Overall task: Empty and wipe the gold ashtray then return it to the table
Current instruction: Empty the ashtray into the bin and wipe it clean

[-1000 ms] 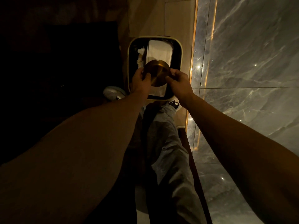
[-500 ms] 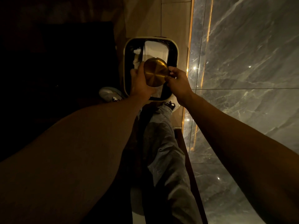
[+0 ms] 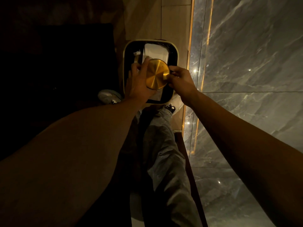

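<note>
The round gold ashtray (image 3: 157, 73) is turned upside down, its flat brushed bottom facing me, directly over the open waste bin (image 3: 125, 63). My left hand (image 3: 139, 81) grips its left and lower rim. My right hand (image 3: 180, 80) pinches its right rim with thumb and fingers. The bin has a pale rim, a black inside and white paper (image 3: 155, 50) in it. The ashtray's inside is hidden from me.
A grey marble wall (image 3: 246, 63) with lit gold strips runs along the right. Dark furniture (image 3: 57, 63) fills the left. My legs in grey trousers and two light shoes (image 3: 108, 95) stand on the tan floor right before the bin.
Both hands turned the ashtray from tilted to fully upside down over the bin, so its flat bottom now faces me. The hands stay above the bin.
</note>
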Demonstrator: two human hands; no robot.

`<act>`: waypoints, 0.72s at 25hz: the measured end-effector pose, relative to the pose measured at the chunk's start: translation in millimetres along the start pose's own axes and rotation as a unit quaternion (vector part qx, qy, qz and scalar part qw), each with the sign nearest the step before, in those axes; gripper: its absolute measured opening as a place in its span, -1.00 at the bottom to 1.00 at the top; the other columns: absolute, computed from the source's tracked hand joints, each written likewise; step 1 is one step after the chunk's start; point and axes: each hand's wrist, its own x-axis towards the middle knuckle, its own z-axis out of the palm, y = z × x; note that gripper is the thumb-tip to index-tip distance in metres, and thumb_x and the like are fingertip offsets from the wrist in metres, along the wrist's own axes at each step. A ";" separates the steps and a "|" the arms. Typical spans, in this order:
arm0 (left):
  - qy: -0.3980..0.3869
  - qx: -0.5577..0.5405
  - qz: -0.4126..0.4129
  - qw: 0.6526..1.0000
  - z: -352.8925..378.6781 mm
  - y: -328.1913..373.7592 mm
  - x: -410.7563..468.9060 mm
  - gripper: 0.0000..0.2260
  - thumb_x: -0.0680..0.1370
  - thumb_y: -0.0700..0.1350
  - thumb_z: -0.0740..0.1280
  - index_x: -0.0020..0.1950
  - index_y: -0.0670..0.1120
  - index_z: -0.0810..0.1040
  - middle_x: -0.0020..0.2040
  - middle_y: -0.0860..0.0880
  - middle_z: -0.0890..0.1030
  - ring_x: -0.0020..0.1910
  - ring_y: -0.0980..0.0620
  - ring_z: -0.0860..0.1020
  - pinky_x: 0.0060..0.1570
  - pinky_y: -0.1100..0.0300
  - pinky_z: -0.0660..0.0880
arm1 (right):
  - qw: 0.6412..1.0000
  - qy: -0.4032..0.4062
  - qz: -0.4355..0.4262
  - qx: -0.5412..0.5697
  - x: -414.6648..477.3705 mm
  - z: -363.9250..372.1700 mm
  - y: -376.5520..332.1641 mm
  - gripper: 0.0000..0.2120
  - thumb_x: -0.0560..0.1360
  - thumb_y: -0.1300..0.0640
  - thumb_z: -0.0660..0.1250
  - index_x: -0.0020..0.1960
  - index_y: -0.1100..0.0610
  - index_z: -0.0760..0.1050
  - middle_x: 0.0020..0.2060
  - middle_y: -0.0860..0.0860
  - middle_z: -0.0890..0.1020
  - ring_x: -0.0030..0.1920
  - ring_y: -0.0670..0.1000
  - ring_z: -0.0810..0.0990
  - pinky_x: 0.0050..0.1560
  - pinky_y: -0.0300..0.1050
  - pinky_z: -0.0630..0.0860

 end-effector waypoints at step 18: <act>-0.038 -0.056 0.014 0.998 -3.5 1.1 5.8 0.00 0.24 0.01 0.61 0.55 -0.13 0.16 0.52 -0.13 0.28 0.46 -0.13 0.34 0.39 0.04 0.36 | 0.832 0.017 -0.348 -0.432 -6.7 -9.1 12.7 -0.52 0.65 0.06 0.07 0.50 0.25 0.18 0.49 0.25 0.25 0.51 0.21 0.21 0.49 0.08 0.23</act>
